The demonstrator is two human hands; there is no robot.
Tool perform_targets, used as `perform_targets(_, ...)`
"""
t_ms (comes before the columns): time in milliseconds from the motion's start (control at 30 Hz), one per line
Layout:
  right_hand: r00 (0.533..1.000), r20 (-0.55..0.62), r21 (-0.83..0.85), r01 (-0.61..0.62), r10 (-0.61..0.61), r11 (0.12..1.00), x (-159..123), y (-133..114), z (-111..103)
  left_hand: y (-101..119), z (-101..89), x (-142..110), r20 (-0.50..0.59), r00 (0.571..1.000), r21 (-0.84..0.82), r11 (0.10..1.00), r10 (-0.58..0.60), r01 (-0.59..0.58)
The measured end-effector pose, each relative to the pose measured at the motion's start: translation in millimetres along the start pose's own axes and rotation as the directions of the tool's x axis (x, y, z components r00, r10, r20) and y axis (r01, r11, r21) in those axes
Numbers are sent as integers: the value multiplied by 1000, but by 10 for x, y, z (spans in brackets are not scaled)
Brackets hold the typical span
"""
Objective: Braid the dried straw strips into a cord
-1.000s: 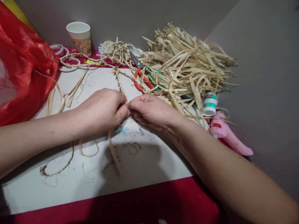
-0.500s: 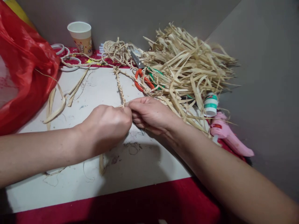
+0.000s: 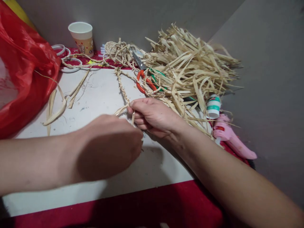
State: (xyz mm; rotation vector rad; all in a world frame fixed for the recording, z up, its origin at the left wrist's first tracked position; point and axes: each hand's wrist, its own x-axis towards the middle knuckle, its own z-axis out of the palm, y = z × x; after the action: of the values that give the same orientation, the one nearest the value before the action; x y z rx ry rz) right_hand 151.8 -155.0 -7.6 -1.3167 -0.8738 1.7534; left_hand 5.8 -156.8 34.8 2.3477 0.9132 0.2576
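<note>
A braided straw cord (image 3: 122,88) runs down the white board toward me. My right hand (image 3: 154,115) pinches its lower end between thumb and forefinger. Loose straw strands (image 3: 121,109) leave the braid there, and one runs down to my left hand (image 3: 110,147). That hand is closed, its back toward me, just below and left of the right one; its fingertips are hidden. Past the hands, orange-handled scissors (image 3: 140,83) lie beside a large heap of dry straw strips (image 3: 190,63). The cord joins a tangled coil of braid (image 3: 120,52) at the back.
A red plastic bag (image 3: 30,69) bulges over the left side. A paper cup (image 3: 82,39) and white rings (image 3: 72,66) stand at the back. On the right are a small white-green bottle (image 3: 213,107) and a pink glue gun (image 3: 232,137). Loose strips (image 3: 58,110) lie on the white board (image 3: 95,91).
My left hand has moved down and slightly right, away from the pinch point, baring loose strands at the braid's end. My right hand has stayed almost in place.
</note>
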Motion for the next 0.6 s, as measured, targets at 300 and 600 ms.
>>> perform_targets(300,998,50,-8,33,-32,999,9,-46,-59,-545,-188,520,180,933,-685,641,-312,346)
perform_targets(600,992,113,-168,74,-55,983,13,-33,-84,-504,-88,409,310,916,-693,599,-256,402)
